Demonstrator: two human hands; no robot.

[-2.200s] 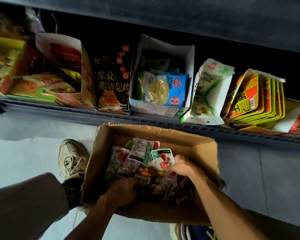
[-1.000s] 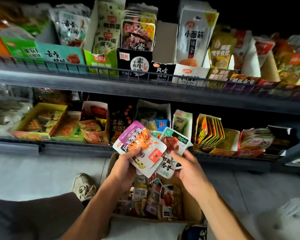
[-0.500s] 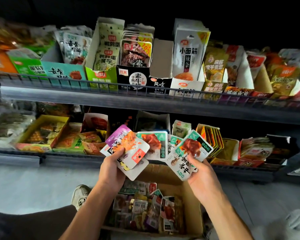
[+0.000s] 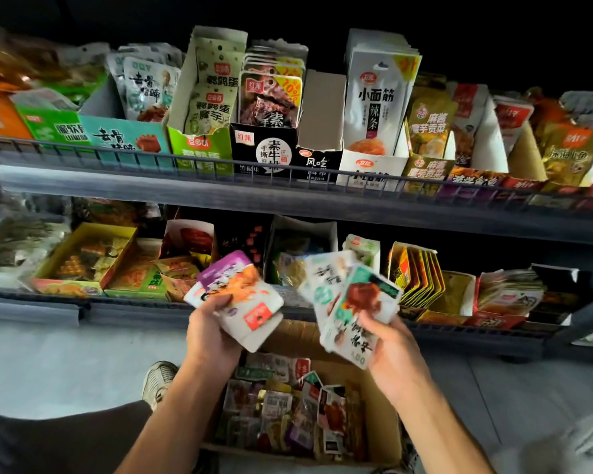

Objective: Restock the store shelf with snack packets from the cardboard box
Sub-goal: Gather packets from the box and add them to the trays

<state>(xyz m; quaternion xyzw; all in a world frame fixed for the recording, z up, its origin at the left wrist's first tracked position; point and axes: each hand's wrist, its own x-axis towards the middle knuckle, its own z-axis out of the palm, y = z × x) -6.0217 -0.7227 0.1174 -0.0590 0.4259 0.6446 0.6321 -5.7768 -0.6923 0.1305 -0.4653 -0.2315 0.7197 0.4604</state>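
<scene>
Both hands full of snack packets, held up in front of the lower shelf.

Left hand (image 4: 213, 331) grips a small stack with a purple-topped packet (image 4: 235, 289) in front, thumb across its face; right hand (image 4: 389, 350) pinches a fanned bunch with a green-and-white packet (image 4: 363, 299) on top, kinda blurry. Cardboard box (image 4: 382, 401) sits open on the floor right below the hands, with loose packets (image 4: 288, 408) inside. Lower shelf (image 4: 134, 304) is just behind the held packets, packed with open display cartons, so the packets cover part of its middle. Upper shelf (image 4: 288, 196) is higher, behind a wire rail (image 4: 185, 160), with upright pouches and one carton (image 4: 320, 118) looking empty. A sneaker (image 4: 158, 381) shows left of the box, near the left forearm.
</scene>
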